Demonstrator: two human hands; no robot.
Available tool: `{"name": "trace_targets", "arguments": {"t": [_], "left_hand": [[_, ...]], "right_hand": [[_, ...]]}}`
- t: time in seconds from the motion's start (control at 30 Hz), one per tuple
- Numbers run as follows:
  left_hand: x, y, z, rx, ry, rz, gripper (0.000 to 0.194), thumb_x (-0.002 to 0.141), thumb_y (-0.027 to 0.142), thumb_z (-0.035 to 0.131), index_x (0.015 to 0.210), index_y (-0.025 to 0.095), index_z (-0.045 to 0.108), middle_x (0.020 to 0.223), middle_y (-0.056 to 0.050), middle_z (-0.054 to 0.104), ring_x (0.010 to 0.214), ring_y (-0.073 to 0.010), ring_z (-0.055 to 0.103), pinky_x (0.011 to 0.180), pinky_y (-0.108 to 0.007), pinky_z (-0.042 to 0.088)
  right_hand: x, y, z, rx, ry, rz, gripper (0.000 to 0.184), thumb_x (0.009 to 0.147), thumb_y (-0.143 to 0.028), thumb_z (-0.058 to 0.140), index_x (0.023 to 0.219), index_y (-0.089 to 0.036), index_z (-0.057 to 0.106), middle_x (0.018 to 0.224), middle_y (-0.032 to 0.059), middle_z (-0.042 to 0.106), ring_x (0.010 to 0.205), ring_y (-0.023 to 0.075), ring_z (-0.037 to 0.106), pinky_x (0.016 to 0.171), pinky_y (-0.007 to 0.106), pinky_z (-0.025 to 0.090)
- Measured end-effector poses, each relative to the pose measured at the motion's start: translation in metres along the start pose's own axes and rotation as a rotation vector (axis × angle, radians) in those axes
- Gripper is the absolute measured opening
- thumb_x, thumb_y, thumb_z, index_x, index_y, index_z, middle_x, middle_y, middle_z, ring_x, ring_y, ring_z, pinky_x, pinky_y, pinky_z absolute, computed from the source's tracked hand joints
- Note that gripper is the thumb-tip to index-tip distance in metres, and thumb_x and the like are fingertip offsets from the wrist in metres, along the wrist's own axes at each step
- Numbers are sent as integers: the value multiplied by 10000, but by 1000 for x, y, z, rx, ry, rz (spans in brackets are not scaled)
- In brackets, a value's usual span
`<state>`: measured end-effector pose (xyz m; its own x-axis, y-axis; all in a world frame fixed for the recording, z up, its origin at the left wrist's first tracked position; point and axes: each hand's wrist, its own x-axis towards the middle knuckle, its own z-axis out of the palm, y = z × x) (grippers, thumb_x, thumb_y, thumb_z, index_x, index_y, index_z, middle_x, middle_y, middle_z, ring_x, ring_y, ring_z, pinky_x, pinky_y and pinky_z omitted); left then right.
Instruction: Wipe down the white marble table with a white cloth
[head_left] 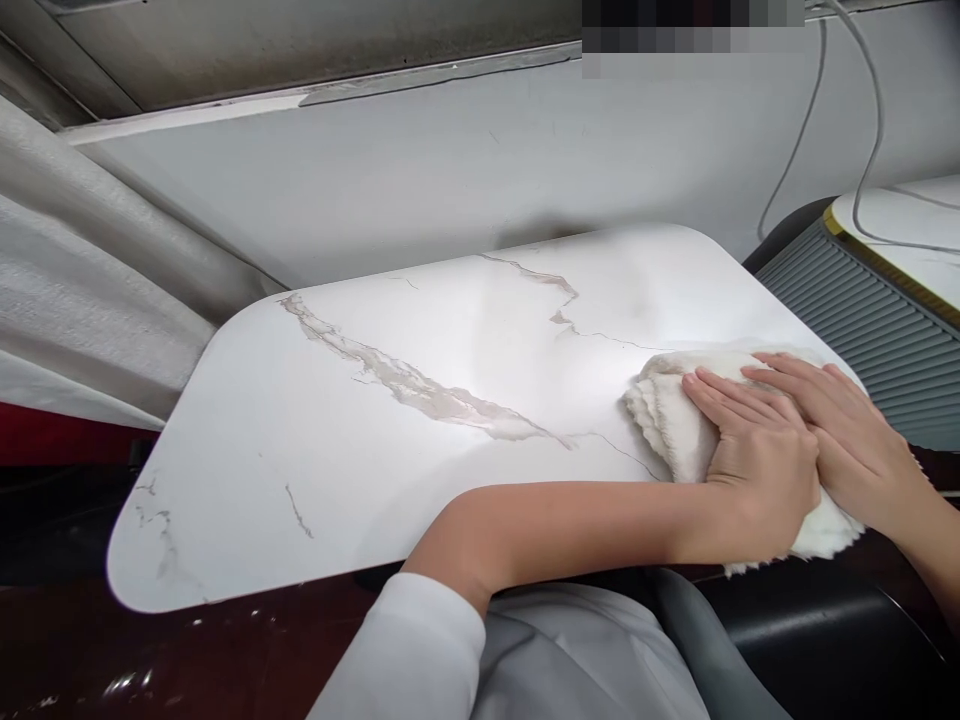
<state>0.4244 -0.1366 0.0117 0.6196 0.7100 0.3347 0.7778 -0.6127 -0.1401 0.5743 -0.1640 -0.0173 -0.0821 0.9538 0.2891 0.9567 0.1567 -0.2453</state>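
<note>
A fluffy white cloth [675,415] lies bunched at the right end of a white marble-patterned tabletop [390,430]. My left hand [757,450] reaches across from the left and presses flat on the cloth, fingers stretched out and close together. My right hand [840,430] lies beside it on the same cloth, fingers also flat and pointing left. The two hands touch along their sides. Part of the cloth hangs over the table's near right edge under my wrists.
A grey wall [450,160] runs behind the table. A grey curtain [82,290] hangs at the left. At the right stands a grey ribbed cabinet [870,320] with a second white top [907,230] and grey cables [870,120]. A dark seat [825,630] is below.
</note>
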Motion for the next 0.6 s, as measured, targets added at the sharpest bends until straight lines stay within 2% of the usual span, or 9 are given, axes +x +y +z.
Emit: {"name": "trace_targets", "arguments": {"t": [0.1, 0.3, 0.47, 0.6], "left_hand": [[5, -6, 3, -11, 28, 23, 498, 929, 251, 371, 1260, -26, 621, 1195, -254, 682, 1120, -376, 663, 968, -516, 517], [25, -21, 13, -192, 0, -20, 457, 895, 252, 429, 1250, 70, 653, 1231, -257, 665, 1166, -424, 622, 976, -576, 471], [57, -49, 35, -210, -23, -31, 472, 923, 264, 408, 1291, 20, 575, 1300, -289, 608, 1213, -423, 582, 1022, -601, 407], [86, -81, 57, -263, 5, -63, 454, 942, 322, 384, 1294, 90, 555, 1340, -224, 596, 1303, -350, 508, 1148, -565, 268]], "right_hand": [[7, 0, 0, -1, -8, 17, 461, 952, -300, 237, 1343, -313, 480, 1471, 35, 492, 1418, 257, 388, 1218, 532, 201], [35, 1, 3, 7, -33, 80, 449, 940, -352, 227, 1275, -296, 521, 1425, 46, 535, 1394, 274, 418, 1200, 566, 214], [84, -3, 12, 2, -29, 113, 457, 902, -308, 232, 1246, -267, 531, 1396, 58, 546, 1386, 261, 417, 1194, 561, 218], [131, 2, 28, -36, -44, 157, 454, 905, -294, 223, 1249, -294, 519, 1418, 45, 513, 1405, 279, 370, 1174, 632, 171]]}}
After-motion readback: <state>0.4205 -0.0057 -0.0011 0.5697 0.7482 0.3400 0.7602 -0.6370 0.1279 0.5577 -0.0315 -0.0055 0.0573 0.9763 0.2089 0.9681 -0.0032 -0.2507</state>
